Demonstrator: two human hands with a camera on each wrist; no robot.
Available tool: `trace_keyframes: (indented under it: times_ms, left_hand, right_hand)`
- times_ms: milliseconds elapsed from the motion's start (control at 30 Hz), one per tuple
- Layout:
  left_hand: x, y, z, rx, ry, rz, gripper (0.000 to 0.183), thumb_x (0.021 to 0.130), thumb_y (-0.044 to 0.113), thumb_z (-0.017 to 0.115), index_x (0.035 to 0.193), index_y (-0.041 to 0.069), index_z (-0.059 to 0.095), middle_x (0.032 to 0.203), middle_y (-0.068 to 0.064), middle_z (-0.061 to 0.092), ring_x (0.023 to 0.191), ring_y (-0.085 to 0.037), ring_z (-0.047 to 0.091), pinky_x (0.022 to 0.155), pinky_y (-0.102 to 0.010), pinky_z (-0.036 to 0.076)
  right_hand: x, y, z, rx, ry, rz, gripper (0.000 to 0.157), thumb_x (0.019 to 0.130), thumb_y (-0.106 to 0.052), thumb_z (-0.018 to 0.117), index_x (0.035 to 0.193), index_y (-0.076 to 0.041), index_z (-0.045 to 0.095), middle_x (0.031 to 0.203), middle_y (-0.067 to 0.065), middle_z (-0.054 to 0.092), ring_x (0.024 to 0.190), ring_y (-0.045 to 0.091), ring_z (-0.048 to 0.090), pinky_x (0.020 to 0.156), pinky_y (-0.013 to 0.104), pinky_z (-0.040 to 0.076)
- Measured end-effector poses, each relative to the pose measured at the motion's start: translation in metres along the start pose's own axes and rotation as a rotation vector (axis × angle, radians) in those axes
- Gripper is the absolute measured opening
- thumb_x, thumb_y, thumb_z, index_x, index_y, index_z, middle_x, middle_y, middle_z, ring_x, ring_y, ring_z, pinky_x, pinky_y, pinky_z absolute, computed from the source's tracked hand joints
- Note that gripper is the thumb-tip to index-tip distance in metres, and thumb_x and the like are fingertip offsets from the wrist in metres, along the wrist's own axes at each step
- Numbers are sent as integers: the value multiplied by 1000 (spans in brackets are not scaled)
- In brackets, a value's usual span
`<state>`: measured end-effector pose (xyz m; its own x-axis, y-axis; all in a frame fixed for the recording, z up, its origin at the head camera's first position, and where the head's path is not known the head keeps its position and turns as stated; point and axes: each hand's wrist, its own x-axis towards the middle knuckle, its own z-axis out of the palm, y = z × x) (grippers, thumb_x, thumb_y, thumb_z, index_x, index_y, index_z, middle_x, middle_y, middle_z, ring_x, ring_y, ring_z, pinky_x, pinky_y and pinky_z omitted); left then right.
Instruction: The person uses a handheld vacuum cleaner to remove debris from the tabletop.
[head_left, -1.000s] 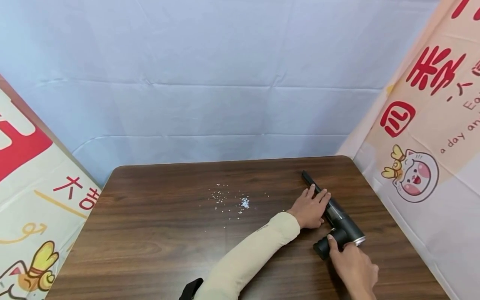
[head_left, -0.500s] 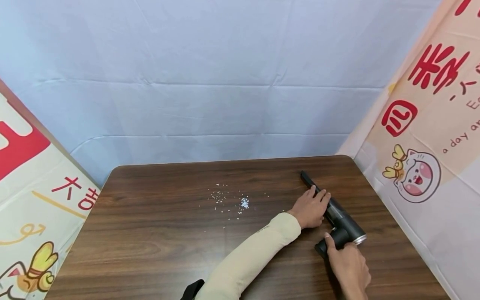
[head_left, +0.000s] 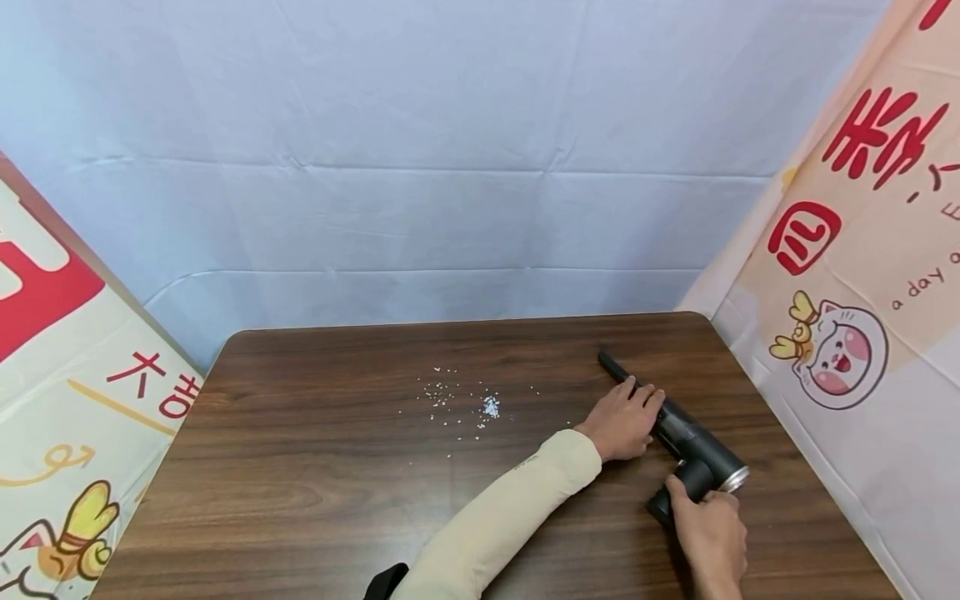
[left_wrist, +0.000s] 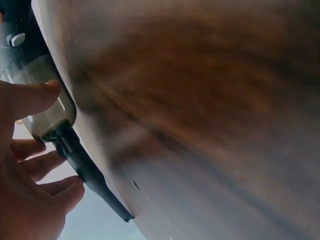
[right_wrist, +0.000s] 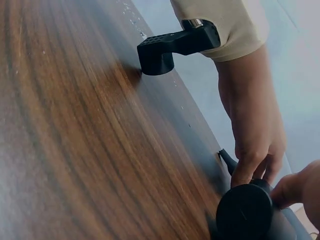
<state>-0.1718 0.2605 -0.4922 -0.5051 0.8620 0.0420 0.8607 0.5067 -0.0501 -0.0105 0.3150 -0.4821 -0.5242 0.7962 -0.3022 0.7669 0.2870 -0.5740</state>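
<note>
A black handheld vacuum cleaner [head_left: 686,435] with a long narrow nozzle and a smoky see-through dust cup [left_wrist: 42,95] is held at the table's right side, nozzle pointing to the far edge. My left hand [head_left: 621,419] holds its front part; in the left wrist view, thumb and fingers lie on either side of the cup and nozzle. My right hand [head_left: 708,533] grips the handle, thumb on its near side. The handle's round black end [right_wrist: 245,212] shows in the right wrist view. White crumbs [head_left: 490,407] lie scattered left of my left hand, densest in one small heap.
The dark wooden table [head_left: 300,467] has rounded far corners. A pale cloth backdrop [head_left: 420,167] hangs behind it, and printed banners stand along both sides, the right banner [head_left: 810,433] close to the table's edge. A black wrist mount [right_wrist: 160,52] sits on the left sleeve.
The vacuum has shifted slightly to the right and nearer, its nozzle tip drawn back a little. My right hand moved with the handle; my left hand has barely moved. The crumbs look unchanged.
</note>
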Motion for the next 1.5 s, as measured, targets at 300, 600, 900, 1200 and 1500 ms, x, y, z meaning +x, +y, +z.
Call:
trace_keyframes:
  times_ms: [300,600,900,1200,1500]
  left_hand:
    - [0,-1,1,-11,34,-2,78,85,50,54,147,25,14,141,2,33,135,-24,23,108,-33,19]
    - [3,-5,2,-68,89,24,66,84,50,57,140,27,30,130,5,44,123,-15,39,107,-32,21]
    - [1,-5,-6,-101,29,-4,63,85,51,54,136,21,33,125,5,44,117,-8,42,103,-25,26]
    - [-2,0,-11,-193,19,-15,62,84,49,56,134,21,33,124,6,44,115,-6,41,101,-24,28]
    - [-6,9,-10,-215,-22,-18,63,84,51,55,136,24,31,128,11,41,119,-2,38,98,-23,30]
  right_hand:
    - [0,4,-3,90,8,-32,86,79,-64,48,122,10,39,111,33,49,98,47,46,71,55,36]
    - [5,6,-12,153,23,-116,66,83,-47,57,113,11,46,94,27,63,82,36,57,62,39,41]
    - [12,3,-19,524,-179,-107,73,85,-32,63,132,10,25,95,18,61,68,28,67,60,35,53]
    - [45,20,-39,1083,-885,-105,30,97,-31,44,115,-7,51,92,7,62,83,25,64,79,41,49]
    - [68,37,-37,1414,-1498,-126,50,102,-29,10,116,-2,50,91,10,53,79,23,50,76,37,42]
